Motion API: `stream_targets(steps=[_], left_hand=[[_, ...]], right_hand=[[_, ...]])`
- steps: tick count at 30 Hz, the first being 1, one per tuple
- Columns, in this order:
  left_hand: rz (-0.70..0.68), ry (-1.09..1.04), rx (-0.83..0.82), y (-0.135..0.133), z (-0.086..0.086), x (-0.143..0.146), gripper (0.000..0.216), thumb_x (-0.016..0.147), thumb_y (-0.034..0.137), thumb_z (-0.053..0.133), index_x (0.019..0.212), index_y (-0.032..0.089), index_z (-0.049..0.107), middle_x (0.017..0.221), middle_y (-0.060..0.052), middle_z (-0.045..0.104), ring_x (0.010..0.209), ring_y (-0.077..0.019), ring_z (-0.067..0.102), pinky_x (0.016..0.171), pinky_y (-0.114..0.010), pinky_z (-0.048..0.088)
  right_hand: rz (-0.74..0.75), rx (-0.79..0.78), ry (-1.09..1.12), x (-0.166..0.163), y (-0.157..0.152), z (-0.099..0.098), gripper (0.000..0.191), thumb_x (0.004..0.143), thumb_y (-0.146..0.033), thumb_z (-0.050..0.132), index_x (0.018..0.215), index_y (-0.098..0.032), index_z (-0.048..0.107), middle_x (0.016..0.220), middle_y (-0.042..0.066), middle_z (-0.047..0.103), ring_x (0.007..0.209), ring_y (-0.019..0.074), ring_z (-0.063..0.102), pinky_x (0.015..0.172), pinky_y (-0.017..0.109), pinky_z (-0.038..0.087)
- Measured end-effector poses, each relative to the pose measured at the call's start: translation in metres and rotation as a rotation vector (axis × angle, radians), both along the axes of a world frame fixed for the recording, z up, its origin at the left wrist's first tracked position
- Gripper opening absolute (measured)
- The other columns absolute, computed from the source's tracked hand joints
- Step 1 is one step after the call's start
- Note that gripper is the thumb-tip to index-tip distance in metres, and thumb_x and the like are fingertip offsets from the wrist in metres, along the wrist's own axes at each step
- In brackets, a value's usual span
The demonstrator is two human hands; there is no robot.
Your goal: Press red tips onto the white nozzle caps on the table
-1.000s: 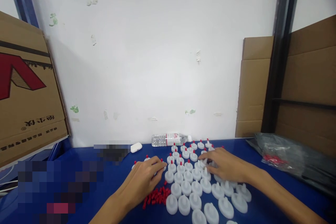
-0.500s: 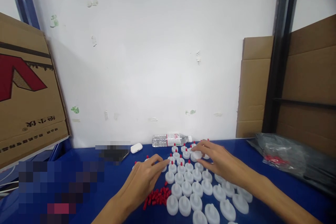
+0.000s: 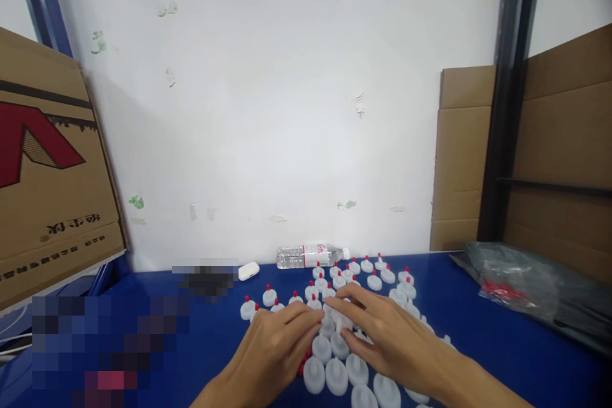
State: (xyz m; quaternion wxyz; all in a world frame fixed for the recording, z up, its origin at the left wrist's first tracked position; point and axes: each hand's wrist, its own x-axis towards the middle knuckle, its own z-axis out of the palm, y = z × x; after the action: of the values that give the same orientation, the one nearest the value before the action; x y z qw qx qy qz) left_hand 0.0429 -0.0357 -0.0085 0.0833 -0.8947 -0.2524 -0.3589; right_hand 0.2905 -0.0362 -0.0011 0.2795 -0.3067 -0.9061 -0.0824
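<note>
On the blue table (image 3: 220,338), the left hand (image 3: 280,347) points toward 2 o'clock and the right hand (image 3: 389,338) toward 10 o'clock, their loosely gathered fingers converging on an upright white cap (image 3: 329,326) between them; I cannot tell whether either pinches it.

Two bare hands in shot: the left hand (image 3: 275,347) and the right hand (image 3: 382,335), both slim, with long fingers and plainly showing knuckles. Bare wrists run back into bare forearms: the left forearm (image 3: 224,392) is cropped by the bottom edge, the right forearm (image 3: 478,382) is lean and smooth (nails too small to judge).
</note>
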Motion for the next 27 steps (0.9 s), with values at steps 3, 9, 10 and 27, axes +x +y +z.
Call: stream_targets(steps=[3, 9, 10, 27], left_hand=[[-0.013, 0.002, 0.028, -0.003, 0.000, 0.003, 0.023, 0.109, 0.018, 0.046, 0.124, 0.021, 0.064, 0.099, -0.006, 0.077, 0.080, -0.0185, 0.077, 0.062, -0.025, 0.056], [-0.009, 0.043, 0.139, -0.006, 0.000, 0.006, 0.028, 0.110, 0.015, 0.041, 0.130, 0.017, 0.059, 0.097, -0.007, 0.076, 0.070, -0.0188, 0.075, 0.047, -0.025, 0.050], [-0.011, 0.052, 0.143, -0.006, 0.000, 0.006, 0.028, 0.109, 0.014, 0.041, 0.130, 0.017, 0.059, 0.097, -0.007, 0.076, 0.070, -0.0186, 0.075, 0.046, -0.024, 0.049], [-0.043, 0.012, 0.178, -0.007, -0.004, 0.014, 0.026, 0.108, 0.011, 0.043, 0.125, 0.017, 0.062, 0.092, -0.006, 0.076, 0.063, -0.0139, 0.073, 0.045, -0.018, 0.047]], right_hand=[[-0.027, 0.028, -0.047, -0.001, -0.003, 0.002, 0.029, 0.095, -0.020, 0.063, 0.125, -0.020, 0.061, 0.106, 0.008, 0.065, 0.084, 0.0225, 0.070, 0.070, 0.034, 0.057], [-0.058, 0.093, -0.054, -0.002, -0.007, 0.004, 0.021, 0.092, -0.031, 0.072, 0.109, -0.020, 0.068, 0.094, 0.003, 0.065, 0.075, 0.0207, 0.067, 0.060, 0.031, 0.046], [-0.067, 0.094, -0.051, -0.003, -0.007, 0.003, 0.021, 0.091, -0.031, 0.073, 0.108, -0.020, 0.068, 0.094, 0.003, 0.065, 0.075, 0.0204, 0.067, 0.059, 0.030, 0.044], [-0.129, 0.126, -0.043, -0.007, -0.005, 0.003, 0.028, 0.082, -0.040, 0.085, 0.089, -0.021, 0.065, 0.089, 0.001, 0.066, 0.069, 0.0174, 0.065, 0.054, 0.027, 0.037]])
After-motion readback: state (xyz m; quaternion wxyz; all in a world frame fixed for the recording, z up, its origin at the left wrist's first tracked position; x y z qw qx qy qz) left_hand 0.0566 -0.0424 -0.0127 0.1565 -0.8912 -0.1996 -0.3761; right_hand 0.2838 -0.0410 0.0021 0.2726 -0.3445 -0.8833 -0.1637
